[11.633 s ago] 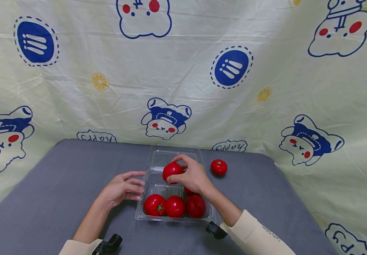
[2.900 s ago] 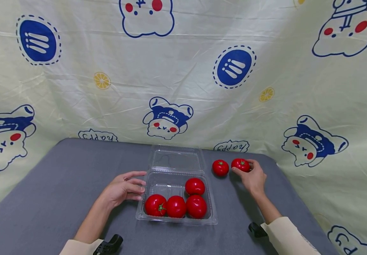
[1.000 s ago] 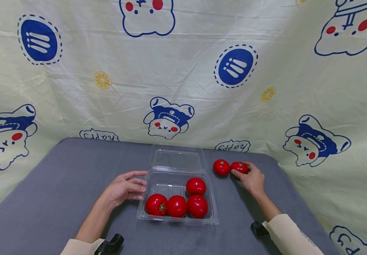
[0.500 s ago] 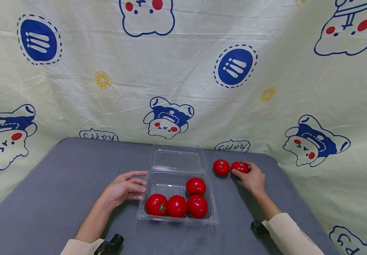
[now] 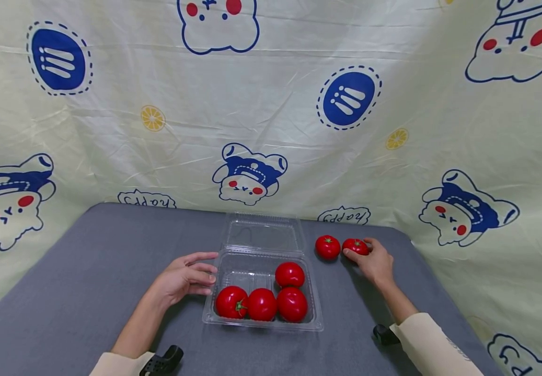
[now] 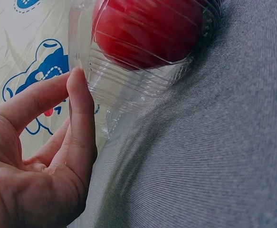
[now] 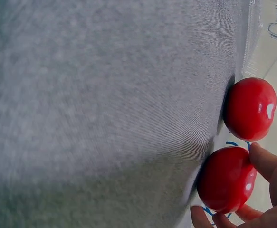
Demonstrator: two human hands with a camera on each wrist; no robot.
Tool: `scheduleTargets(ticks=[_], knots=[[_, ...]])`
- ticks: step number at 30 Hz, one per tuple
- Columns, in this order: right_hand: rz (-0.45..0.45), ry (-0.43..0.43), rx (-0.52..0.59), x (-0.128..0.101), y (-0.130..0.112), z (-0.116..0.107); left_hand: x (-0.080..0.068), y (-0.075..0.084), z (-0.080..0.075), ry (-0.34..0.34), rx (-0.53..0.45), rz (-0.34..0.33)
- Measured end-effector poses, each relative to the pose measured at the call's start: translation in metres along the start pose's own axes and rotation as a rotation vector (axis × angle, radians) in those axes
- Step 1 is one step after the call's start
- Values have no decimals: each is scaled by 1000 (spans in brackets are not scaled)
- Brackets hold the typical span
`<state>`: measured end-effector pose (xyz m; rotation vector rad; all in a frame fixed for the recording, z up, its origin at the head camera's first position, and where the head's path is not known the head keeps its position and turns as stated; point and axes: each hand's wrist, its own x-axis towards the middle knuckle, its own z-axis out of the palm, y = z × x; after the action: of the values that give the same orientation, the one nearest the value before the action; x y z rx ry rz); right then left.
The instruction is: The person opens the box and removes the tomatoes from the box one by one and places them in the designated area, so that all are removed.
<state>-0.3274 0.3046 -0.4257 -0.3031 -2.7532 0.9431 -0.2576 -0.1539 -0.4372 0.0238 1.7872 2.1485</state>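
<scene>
Tomatoes sit in two spots on the grey table [image 5: 87, 271]. Four lie in the clear plastic box [image 5: 315, 316] near the middle, three in its near row and one behind them on the right, with the open lid [image 5: 261, 232] lying flat on the far side. The left hand [image 5: 183, 277] rests at the box's left edge, fingers relaxed and fairly straight, fingertips touching the plastic wall. Off to the right, toward the far edge, the right hand [image 5: 374, 261] curls its fingers around a tomato [image 5: 355, 246] resting on the table, just beside another loose tomato [image 5: 327, 246] on its left. A printed cartoon cloth [image 5: 271, 104] hangs behind.
</scene>
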Motion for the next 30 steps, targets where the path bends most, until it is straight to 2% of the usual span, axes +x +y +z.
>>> scheduleTargets(ticks=[16,30], knots=[[-91,54,7,-7,-31,-22,-1,0,0,-14,-2,9],[-194,-81,52,-30,-75,-21,0,0,0,-1,1,1]])
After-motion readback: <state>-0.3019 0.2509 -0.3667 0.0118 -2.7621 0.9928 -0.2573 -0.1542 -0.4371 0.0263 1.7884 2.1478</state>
